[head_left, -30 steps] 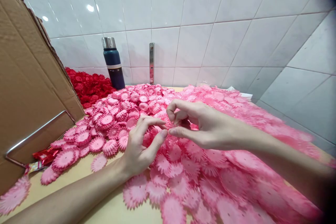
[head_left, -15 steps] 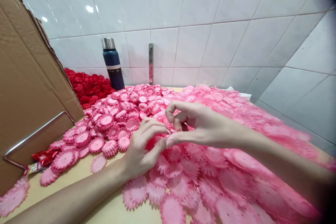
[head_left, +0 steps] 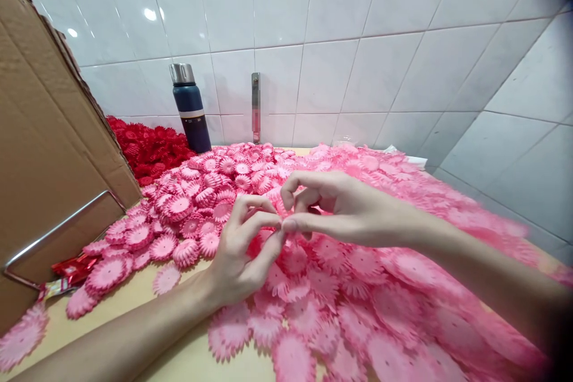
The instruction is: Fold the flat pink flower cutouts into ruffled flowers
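Just above a heap of pink scalloped fabric flower discs [head_left: 295, 304], my two hands meet at the fingertips. My left hand [head_left: 244, 250] has its thumb and index finger pinched together. Against those tips presses the thumb of my right hand [head_left: 333, 209], whose other fingers are curled inward. Whatever lies between the fingertips is too small and too hidden to make out against the pink behind. To the left of my hands, smaller discs with darker pink curled edges [head_left: 179, 206] form another part of the heap.
A cardboard box [head_left: 54, 131] stands at the left, a bent metal rod [head_left: 58, 230] in front of it. Red flower pieces [head_left: 150, 146] and a dark blue bottle [head_left: 192, 110] are at the back. A metal strip [head_left: 255, 107] stands by the tiled wall [head_left: 335, 0]. Shiny wrappers [head_left: 74, 271] lie left.
My right thumb has risen slightly and my left fingers have bent and drawn a little left. The fingertips still meet over the heap. The view has shifted slightly.
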